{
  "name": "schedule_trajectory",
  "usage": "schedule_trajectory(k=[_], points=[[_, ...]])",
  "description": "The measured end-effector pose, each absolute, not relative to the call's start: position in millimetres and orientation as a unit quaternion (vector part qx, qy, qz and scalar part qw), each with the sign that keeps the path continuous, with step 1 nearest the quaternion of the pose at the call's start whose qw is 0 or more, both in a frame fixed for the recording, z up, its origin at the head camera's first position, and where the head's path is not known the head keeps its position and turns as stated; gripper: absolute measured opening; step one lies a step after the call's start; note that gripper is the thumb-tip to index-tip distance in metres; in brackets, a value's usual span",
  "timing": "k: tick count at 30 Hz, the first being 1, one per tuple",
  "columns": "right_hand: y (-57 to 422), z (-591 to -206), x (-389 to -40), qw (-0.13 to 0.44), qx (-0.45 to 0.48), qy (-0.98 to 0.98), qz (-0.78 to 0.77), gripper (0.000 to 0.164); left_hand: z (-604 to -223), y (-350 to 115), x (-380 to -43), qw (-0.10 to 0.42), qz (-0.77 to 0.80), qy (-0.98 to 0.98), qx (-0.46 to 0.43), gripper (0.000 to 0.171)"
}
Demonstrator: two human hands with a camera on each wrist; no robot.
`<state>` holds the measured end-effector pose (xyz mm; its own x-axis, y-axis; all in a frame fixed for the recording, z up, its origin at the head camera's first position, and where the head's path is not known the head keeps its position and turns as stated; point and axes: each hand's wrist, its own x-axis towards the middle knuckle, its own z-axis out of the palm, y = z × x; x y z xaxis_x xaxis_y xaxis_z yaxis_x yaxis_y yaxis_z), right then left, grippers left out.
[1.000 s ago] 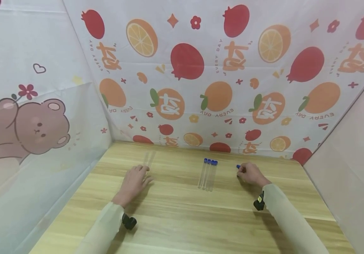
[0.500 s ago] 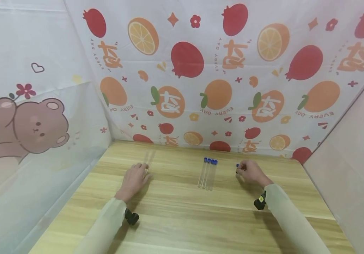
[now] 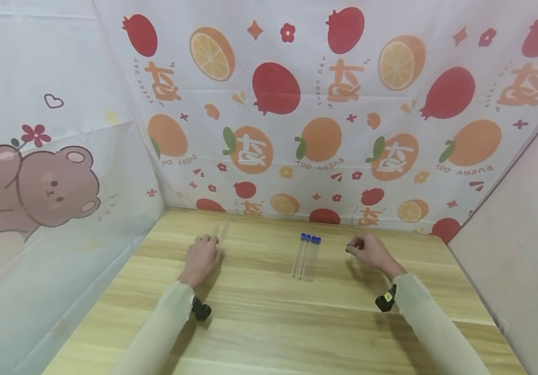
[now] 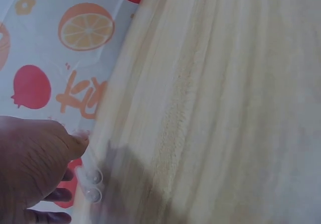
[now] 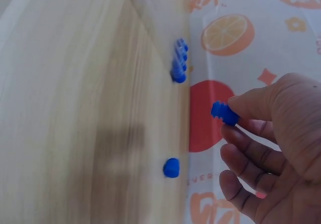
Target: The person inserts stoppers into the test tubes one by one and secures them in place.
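In the head view, my right hand (image 3: 371,252) is raised slightly over the back right of the table. It pinches a blue ribbed stopper (image 5: 224,113) between thumb and fingertips, the other fingers loosely bent. A second blue stopper (image 5: 171,168) sits on the wood below that hand. My left hand (image 3: 200,259) is at the back left, beside two clear uncapped test tubes (image 3: 223,235) lying on the table. In the left wrist view, the tubes' rounded ends (image 4: 93,195) show beside its spread, relaxed fingers. Whether the fingers touch the tubes is unclear.
Several clear test tubes with blue stoppers (image 3: 303,260) lie side by side mid-table, stoppered ends to the back. The wooden table (image 3: 269,323) meets a fruit-print cloth (image 3: 276,146) behind. A bear-print cloth (image 3: 58,187) hangs at the left.
My left hand has moved slightly forward along the tubes, its fingers drawing closer together. My right hand has lifted a little and shifted slightly left with the blue stopper.
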<state>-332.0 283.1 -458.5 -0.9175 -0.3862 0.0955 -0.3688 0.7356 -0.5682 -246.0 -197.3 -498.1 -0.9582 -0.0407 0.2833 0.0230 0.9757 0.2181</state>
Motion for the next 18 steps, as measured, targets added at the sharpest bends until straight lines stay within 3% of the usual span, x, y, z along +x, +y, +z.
schedule_trajectory(k=[8,18], points=[[277.7,-445.6,-321.2,0.007,-0.203,0.928,-0.313,0.010,-503.8,-196.8,-260.6,0.140,-0.087,-0.986,0.018,0.028],[274.9,-435.0,-312.6,-0.005,-0.208,0.920,-0.333,0.009,-503.8,-190.8,-275.3,0.107,-0.082,-0.990,0.043,0.035]])
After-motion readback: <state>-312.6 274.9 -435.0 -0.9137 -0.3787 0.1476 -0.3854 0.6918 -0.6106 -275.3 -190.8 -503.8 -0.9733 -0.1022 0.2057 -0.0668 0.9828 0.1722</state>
